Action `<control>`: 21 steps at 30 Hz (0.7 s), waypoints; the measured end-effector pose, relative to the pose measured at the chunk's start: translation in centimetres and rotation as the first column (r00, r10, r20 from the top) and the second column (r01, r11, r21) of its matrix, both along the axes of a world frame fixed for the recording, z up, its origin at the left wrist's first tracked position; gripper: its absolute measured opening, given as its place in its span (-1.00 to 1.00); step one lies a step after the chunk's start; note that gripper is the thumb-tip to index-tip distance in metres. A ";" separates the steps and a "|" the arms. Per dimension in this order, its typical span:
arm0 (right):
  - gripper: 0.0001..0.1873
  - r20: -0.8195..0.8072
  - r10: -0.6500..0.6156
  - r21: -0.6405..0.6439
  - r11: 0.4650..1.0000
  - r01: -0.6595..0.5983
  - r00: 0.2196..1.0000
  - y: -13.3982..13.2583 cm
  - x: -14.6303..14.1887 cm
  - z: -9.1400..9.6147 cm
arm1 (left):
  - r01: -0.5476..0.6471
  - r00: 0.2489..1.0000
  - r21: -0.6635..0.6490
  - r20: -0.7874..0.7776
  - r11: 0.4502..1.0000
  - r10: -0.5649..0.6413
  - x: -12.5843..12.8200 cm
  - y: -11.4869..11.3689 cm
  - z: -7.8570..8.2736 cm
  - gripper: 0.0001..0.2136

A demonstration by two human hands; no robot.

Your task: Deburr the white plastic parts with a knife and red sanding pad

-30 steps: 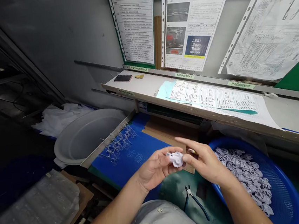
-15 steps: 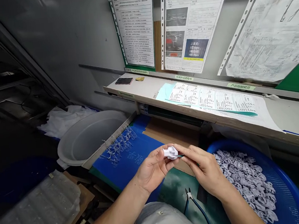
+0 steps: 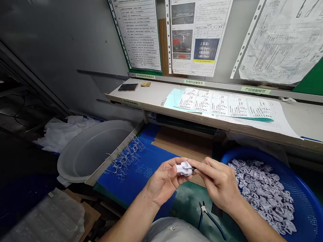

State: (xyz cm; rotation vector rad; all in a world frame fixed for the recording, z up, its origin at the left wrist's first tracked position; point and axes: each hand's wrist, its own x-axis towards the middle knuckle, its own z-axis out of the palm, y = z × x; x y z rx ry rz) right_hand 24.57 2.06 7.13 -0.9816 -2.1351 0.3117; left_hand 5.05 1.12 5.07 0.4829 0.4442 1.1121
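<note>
A small white plastic part (image 3: 184, 168) is pinched between the thumb and fingers of my left hand (image 3: 164, 181), above the front of the bench. My right hand (image 3: 218, 180) grips a thin, dark greenish tool (image 3: 194, 168), whose tip meets the part's right side. Most of that tool is hidden in the fingers, so its kind cannot be made out. Below the hands, a pair of nippers (image 3: 208, 219) with blue handles lies on the green bench top (image 3: 187, 206), jaws pointing away from me.
To the right stands a blue plastic basket (image 3: 308, 190) holding many white plastic parts (image 3: 264, 194). Thin clear sprue scraps (image 3: 126, 156) lie on a blue sheet (image 3: 143, 168). A grey tub (image 3: 65, 166) is at left. A shelf (image 3: 153, 99) with papers (image 3: 223, 105) runs across the back.
The view has shifted slightly. The white part is turned a little in my left hand, and the tool's tip shows at a somewhat different angle against it. Both hands keep their grip.
</note>
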 end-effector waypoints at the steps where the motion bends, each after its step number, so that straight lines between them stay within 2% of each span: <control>1: -0.62 0.003 0.007 -0.011 1.000 -0.007 1.000 0.1 0.1 0.1 | 0.009 1.000 0.005 0.000 1.000 -0.009 0.0 0.0 0.0 -0.57; 6: -0.59 0.067 0.099 -0.151 0.985 -0.088 0.993 0.3 0.5 1.0 | -0.003 0.999 -0.015 0.034 1.000 0.003 -0.2 0.2 0.1 -0.55; 8: -0.58 0.072 0.100 -0.168 0.982 -0.087 0.992 0.3 0.6 1.3 | -0.004 0.999 -0.020 0.041 1.000 0.005 -0.2 0.4 0.2 -0.55; 11: -0.58 0.092 0.067 -0.099 0.993 -0.058 0.994 0.2 0.5 1.4 | 0.016 0.999 0.006 0.047 1.000 -0.016 -0.3 0.8 0.0 -0.52; 14: -0.60 0.148 -0.002 0.043 0.999 -0.004 0.989 0.1 0.4 1.2 | 0.043 0.998 0.026 0.045 0.999 -0.044 -0.2 1.1 -0.2 -0.52; 17: -0.59 0.180 -0.085 0.190 0.980 0.050 0.980 0.0 0.4 0.8 | 0.059 0.998 0.033 0.029 0.998 -0.060 0.0 1.3 -0.3 -0.53; 19: -0.59 0.144 -0.057 0.179 0.983 0.030 0.988 0.0 0.6 0.6 | 0.053 0.999 0.060 -0.006 0.997 -0.053 0.0 1.4 0.0 -0.53; 21: -0.60 0.039 0.017 0.065 0.998 -0.020 0.999 0.0 0.9 0.5 | 0.048 0.997 0.112 -0.073 0.993 -0.040 -0.2 1.7 0.4 -0.50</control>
